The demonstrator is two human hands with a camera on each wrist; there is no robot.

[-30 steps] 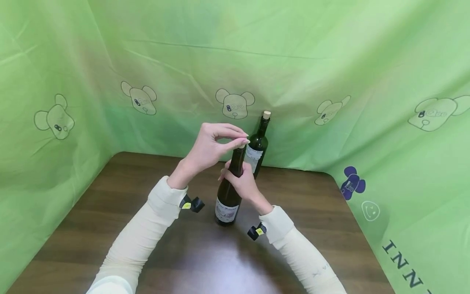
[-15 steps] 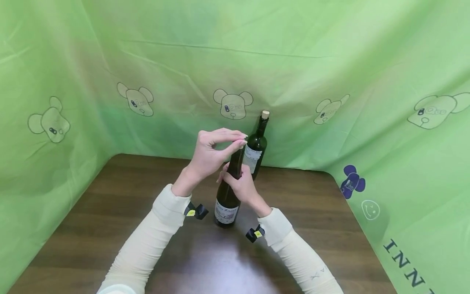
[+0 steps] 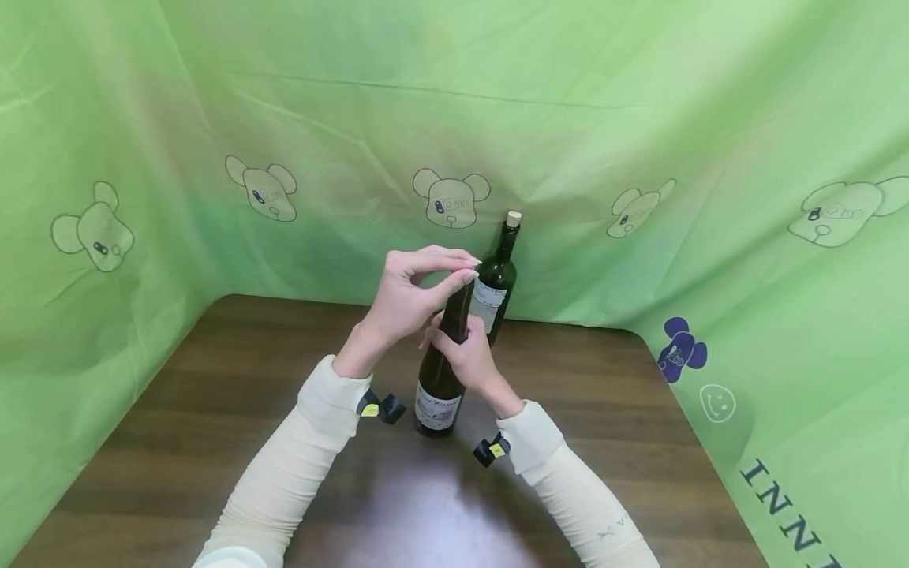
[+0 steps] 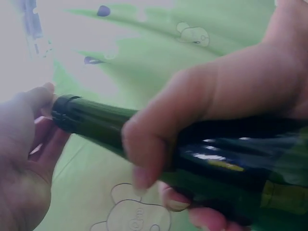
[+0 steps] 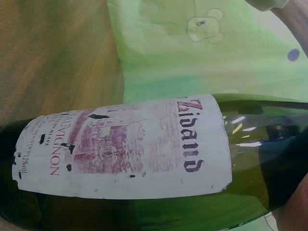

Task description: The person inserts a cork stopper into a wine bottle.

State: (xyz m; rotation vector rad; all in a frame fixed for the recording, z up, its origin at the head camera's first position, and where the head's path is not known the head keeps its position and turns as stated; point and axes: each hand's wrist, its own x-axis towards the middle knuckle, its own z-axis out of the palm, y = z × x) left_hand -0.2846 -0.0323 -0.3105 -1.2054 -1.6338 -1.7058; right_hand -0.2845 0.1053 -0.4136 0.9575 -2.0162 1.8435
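Observation:
A dark green wine bottle (image 3: 439,375) with a white label (image 5: 130,149) stands on the table in the head view, leaning slightly. My right hand (image 3: 471,355) grips it just below the neck, thumb and fingers wrapped round the glass. Above the mouth, my left hand (image 3: 412,296) pinches a cork between thumb and fingertips. Only a pale sliver of that cork (image 4: 46,110) shows in the left wrist view, at the bottle's mouth; the fingers hide the rest. The label fills much of the right wrist view.
Right behind the held bottle stands a second green wine bottle (image 3: 498,272), with a cork (image 3: 514,218) sticking out of its mouth. A brown wooden table (image 3: 234,394) lies beneath. Green printed cloth (image 3: 341,118) encloses the back and both sides.
My left hand has come slightly lower over the bottle's mouth, and the bit of cork seen under its fingertips is now hidden in the head view. The right hand keeps its grip.

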